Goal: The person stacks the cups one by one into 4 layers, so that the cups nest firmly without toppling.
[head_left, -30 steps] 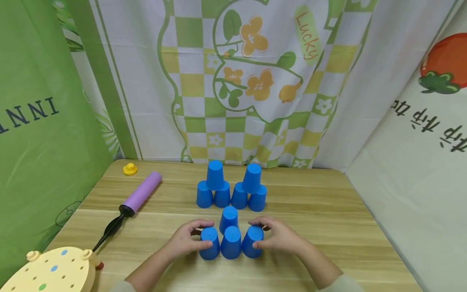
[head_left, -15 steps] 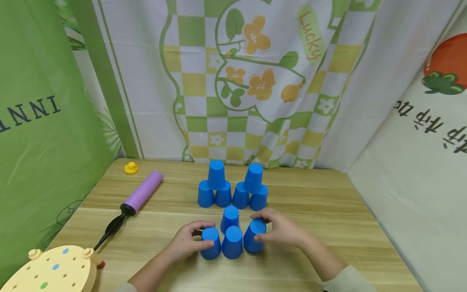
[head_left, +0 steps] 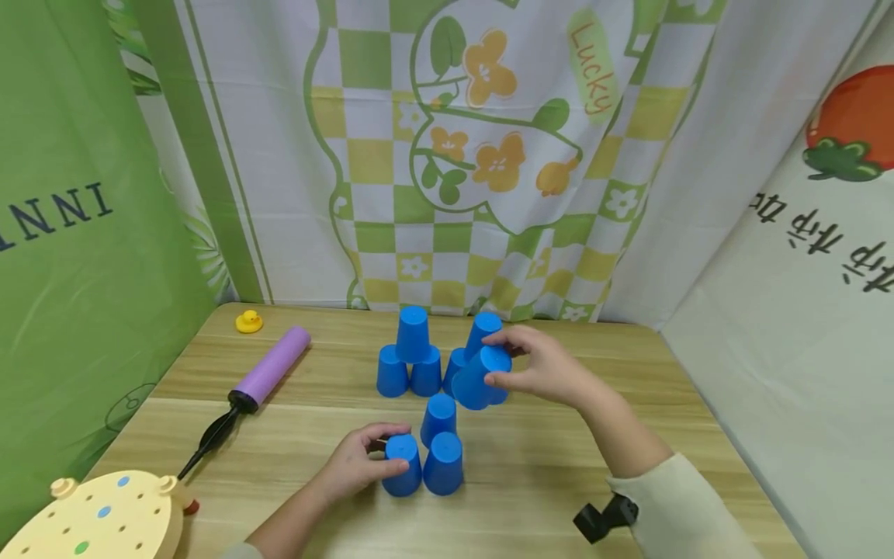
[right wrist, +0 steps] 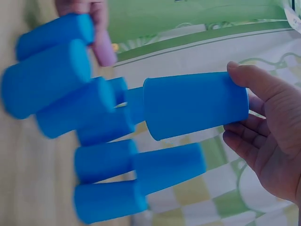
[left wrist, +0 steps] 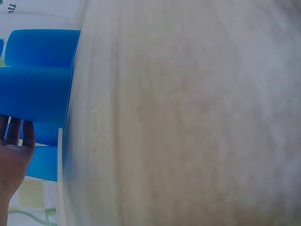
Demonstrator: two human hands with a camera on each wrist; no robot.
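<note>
My right hand pinches an upside-down blue cup near its base, between thumb and fingers. That cup is off the table, tilted, and partly covers the right-hand cup stack in the head view. In the right wrist view the held cup stands out sideways from the fingers. At the front, my left hand grips another upturned cup standing on the table. Beside it is a front cup, with one more cup just behind. A left-hand stack has one cup atop two.
A purple balloon pump with a black end lies on the left of the wooden table. A yellow rubber duck sits in the back left corner. A cream dotted board occupies the front left. Curtains hang behind.
My right hand has lifted the rightmost front cup and carried it back and up, in front of the right stack. The left hand stays on its cup.
</note>
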